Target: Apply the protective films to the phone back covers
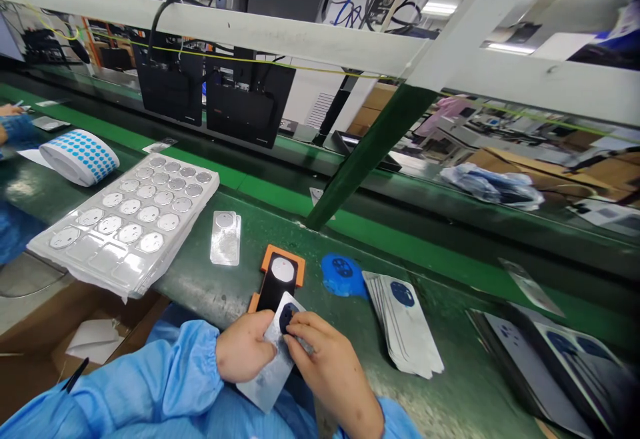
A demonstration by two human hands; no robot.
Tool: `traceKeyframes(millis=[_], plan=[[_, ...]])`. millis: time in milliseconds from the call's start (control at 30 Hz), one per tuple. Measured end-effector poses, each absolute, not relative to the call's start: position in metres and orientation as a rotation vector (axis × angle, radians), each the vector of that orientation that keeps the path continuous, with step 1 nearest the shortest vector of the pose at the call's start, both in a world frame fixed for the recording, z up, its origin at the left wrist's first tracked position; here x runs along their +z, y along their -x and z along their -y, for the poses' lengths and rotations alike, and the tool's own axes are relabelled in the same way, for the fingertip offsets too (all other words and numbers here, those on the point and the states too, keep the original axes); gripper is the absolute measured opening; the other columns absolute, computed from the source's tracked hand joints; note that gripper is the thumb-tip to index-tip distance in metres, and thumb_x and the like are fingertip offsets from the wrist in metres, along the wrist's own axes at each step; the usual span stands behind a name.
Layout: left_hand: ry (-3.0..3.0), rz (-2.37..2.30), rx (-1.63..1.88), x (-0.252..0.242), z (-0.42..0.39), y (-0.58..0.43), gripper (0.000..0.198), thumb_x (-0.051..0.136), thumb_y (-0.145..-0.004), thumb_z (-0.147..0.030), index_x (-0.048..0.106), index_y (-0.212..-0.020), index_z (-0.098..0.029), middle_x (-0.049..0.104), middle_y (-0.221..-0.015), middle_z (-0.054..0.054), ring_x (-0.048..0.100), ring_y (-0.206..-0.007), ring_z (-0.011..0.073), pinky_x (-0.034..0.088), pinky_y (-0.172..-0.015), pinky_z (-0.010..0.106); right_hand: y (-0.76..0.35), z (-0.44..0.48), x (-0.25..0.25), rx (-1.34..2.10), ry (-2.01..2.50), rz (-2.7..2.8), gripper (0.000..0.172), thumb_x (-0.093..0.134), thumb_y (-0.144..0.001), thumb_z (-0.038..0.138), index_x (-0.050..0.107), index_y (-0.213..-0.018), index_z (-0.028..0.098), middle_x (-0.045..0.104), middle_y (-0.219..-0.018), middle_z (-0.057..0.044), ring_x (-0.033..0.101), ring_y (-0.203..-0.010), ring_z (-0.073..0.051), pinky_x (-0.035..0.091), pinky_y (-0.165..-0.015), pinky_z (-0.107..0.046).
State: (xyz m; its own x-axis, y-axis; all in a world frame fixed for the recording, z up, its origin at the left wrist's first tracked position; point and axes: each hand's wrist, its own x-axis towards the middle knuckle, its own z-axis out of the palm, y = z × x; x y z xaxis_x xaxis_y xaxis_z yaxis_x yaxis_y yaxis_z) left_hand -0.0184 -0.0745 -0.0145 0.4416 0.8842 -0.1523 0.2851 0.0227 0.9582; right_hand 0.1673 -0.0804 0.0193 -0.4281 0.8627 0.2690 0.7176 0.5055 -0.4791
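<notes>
**Hand position:** The left hand (243, 347) and the right hand (330, 367) work together at the near edge of the green bench (216, 292). The step in hand is the handling of one silver sheet (265, 375), which has a dark round patch (287, 317) near its far end.

**Grip state:** Both hands are clenched on the sheet. The left hand holds its side edge, and the right fingers (313, 332) rest at the dark patch. The sheet is tilted, and its far end overlaps the near end of the orange fixture (265, 259).

**Fixture:** The fixture lies flat on the bench. Its black face (273, 299) carries a white disc (283, 269).

**Items on the bench:**
- A second silver sheet (225, 242) with a round disc lies beyond the hands.
- A blue round film (343, 275) lies to the right of the fixture.
- A loose stack of sheets with blue circles (407, 325) lies further right.
- A clear plastic tray (125, 215) holds rows of silver discs.
- A roll of blue dot labels (80, 157) lies beyond the tray.
- A dark tray of sheets (550, 372) sits at the far right.

**Nearby:** A cardboard box (95, 339) stands below the bench edge. At the far left, a co-worker's hand (10, 111) shows beside a blue sleeve (17, 129).
</notes>
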Motion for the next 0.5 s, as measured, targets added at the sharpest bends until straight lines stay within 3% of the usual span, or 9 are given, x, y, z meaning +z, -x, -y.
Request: traceKeyframes(millis=[367,500], plan=[[-1.510,-1.042,0.673,-0.009,0.074,0.015,0.025,0.051,-0.072,-0.008,0.060,-0.094,-0.016,0.064,-0.085,-0.001,0.058,-0.080,0.0165,0.042,-0.069,0.025,-0.168,0.090,0.009,0.085,1.231,2.333,0.022,0.049,-0.092,0.017,0.069,-0.101,0.020,0.070,-0.107,-0.008,0.067,-0.097,-0.020,0.058,-0.087,-0.034],[-1.520,-1.032,0.692,-0.010,0.073,0.013,0.022,0.052,-0.076,-0.010,0.060,-0.095,-0.016,0.065,-0.087,0.000,0.059,-0.083,0.0176,0.044,-0.074,0.026,-0.162,0.098,0.002,-0.057,1.240,2.383,0.022,0.046,-0.093,0.014,0.067,-0.096,0.018,0.068,-0.101,-0.009,0.065,-0.093,-0.021,0.057,-0.085,-0.037]])
